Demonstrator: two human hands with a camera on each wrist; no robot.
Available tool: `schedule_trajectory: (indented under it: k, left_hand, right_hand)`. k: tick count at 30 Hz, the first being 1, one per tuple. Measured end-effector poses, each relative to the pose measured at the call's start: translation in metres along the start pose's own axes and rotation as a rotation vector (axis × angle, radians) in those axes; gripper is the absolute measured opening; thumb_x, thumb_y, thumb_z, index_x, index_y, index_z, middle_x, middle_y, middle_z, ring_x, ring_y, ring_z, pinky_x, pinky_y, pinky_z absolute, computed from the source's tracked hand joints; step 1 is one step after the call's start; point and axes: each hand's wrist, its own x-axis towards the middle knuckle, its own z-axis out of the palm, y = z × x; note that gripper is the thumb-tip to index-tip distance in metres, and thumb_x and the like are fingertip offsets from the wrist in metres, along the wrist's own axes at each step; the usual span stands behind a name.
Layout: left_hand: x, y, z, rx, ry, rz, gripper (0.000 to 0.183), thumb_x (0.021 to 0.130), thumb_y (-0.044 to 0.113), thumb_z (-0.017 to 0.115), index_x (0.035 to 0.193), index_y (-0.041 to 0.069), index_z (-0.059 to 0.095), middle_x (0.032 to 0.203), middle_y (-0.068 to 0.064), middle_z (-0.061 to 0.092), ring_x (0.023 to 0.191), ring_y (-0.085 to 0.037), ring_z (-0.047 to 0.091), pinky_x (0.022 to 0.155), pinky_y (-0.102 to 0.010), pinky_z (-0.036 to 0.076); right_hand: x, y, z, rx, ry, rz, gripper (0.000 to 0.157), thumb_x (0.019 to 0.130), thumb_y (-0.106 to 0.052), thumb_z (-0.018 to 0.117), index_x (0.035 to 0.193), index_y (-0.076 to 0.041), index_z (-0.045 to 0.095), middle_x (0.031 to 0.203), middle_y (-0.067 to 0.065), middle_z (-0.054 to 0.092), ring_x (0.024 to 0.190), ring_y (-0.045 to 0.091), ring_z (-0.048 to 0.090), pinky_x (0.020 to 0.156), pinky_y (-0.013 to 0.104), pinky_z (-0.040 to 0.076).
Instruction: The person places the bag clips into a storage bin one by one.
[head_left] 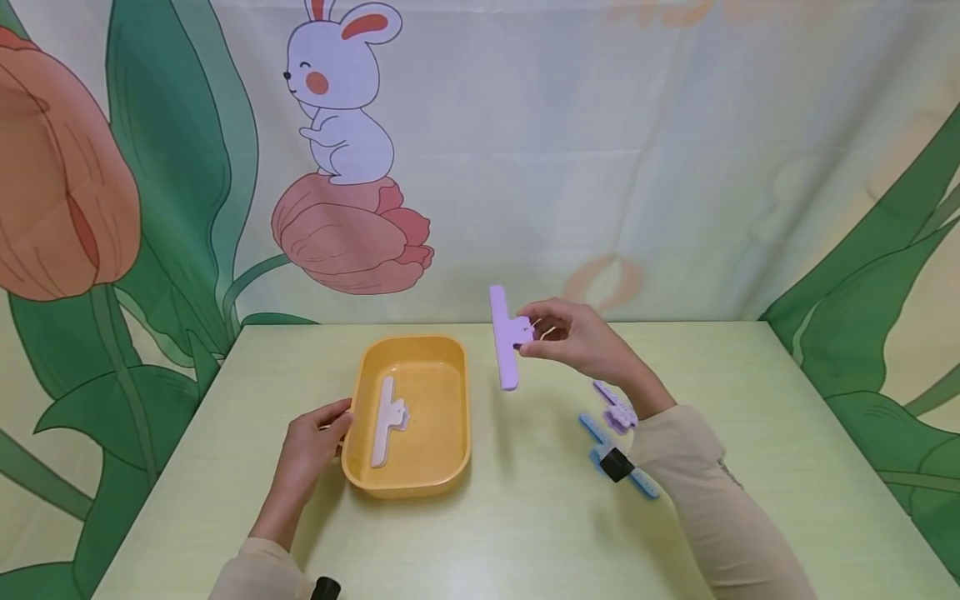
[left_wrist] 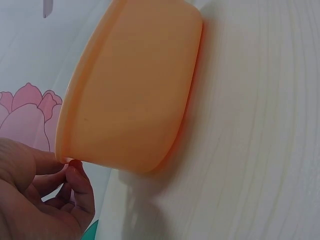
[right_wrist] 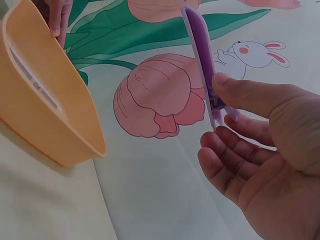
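A cloth backdrop [head_left: 525, 167] printed with tulips and a white rabbit [head_left: 341, 100] hangs behind a pale, wood-grained tabletop [head_left: 525, 525].

Of the two hands, the right hand [head_left: 581, 337] is raised above the tabletop, thumb and fingertips pinching a purple clip [head_left: 504, 342] by its grip end, the long bar pointing away from the palm. The clip hangs clear of everything else, to the right of the tray and near its far end. The left hand [head_left: 309, 446] rests at the tray's left side; in the left wrist view its thumb and finger are closed on the rim at one corner.

Between the hands, the yellow tray [head_left: 438, 400] sits flat on the tabletop. Inside, toward its left wall, lies a pale clip [head_left: 385, 421], the only one in there.

Farther out, beside the right forearm, a lilac clip [head_left: 619, 414] and a blue clip [head_left: 592, 427] lie close together on the tabletop, the blue one partly covered by a black block [head_left: 617, 465] at the right sleeve.

Judging by how things lie, the work looks to be in its early part: one clip is in the tray, one is held in the air, and two remain outside, untouched by either hand's fingers.
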Motion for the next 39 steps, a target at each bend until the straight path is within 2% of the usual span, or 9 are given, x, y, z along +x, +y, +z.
schedule_trajectory:
  k: [10, 18, 27, 34, 39]
  left_hand:
    - [-0.001, -0.001, 0.0, -0.016, 0.01, 0.006, 0.041, 0.109, 0.013, 0.051, 0.146, -0.004, 0.054, 0.125, -0.025, 0.062, 0.101, -0.028, 0.062, 0.069, -0.021, 0.054]
    - [0.0, 0.0, 0.0, -0.018, 0.012, 0.003, 0.04, 0.109, 0.012, 0.052, 0.145, -0.005, 0.055, 0.122, -0.023, 0.063, 0.095, -0.024, 0.062, 0.068, -0.021, 0.054]
    - [-0.001, -0.001, 0.001, -0.017, 0.011, 0.002, 0.04, 0.109, 0.012, 0.052, 0.145, -0.004, 0.055, 0.125, -0.024, 0.063, 0.095, -0.023, 0.063, 0.069, -0.021, 0.054]
    - [0.001, -0.002, 0.0, -0.034, 0.0, 0.017, 0.041, 0.109, 0.013, 0.053, 0.144, -0.007, 0.054, 0.121, -0.024, 0.063, 0.09, -0.018, 0.062, 0.067, -0.022, 0.054]
    - [0.0, -0.002, 0.0, -0.036, 0.0, 0.017, 0.041, 0.108, 0.013, 0.053, 0.145, -0.006, 0.054, 0.125, -0.024, 0.063, 0.093, -0.019, 0.062, 0.068, -0.021, 0.054]
  right_hand:
    - [0.013, -0.003, 0.022, -0.013, -0.017, -0.01, 0.039, 0.089, -0.011, 0.082, 0.126, -0.004, 0.069, 0.106, 0.009, 0.068, 0.093, 0.026, 0.067, 0.079, 0.031, 0.057]
    - [0.024, -0.005, 0.043, 0.023, -0.036, -0.011, 0.04, 0.089, -0.01, 0.083, 0.126, -0.002, 0.069, 0.107, 0.009, 0.068, 0.094, 0.024, 0.067, 0.081, 0.033, 0.057]
    - [0.036, -0.009, 0.068, 0.003, -0.048, -0.001, 0.046, 0.087, -0.013, 0.085, 0.127, -0.001, 0.068, 0.107, 0.007, 0.069, 0.093, 0.022, 0.066, 0.078, 0.031, 0.056]
    - [0.045, -0.009, 0.084, 0.003, -0.036, -0.011, 0.044, 0.087, -0.012, 0.085, 0.125, 0.0, 0.068, 0.105, 0.007, 0.069, 0.092, 0.019, 0.067, 0.077, 0.029, 0.056]
    - [0.05, -0.009, 0.093, -0.013, -0.025, -0.016, 0.044, 0.086, -0.014, 0.086, 0.125, -0.002, 0.069, 0.104, 0.006, 0.069, 0.091, 0.019, 0.066, 0.078, 0.028, 0.056]
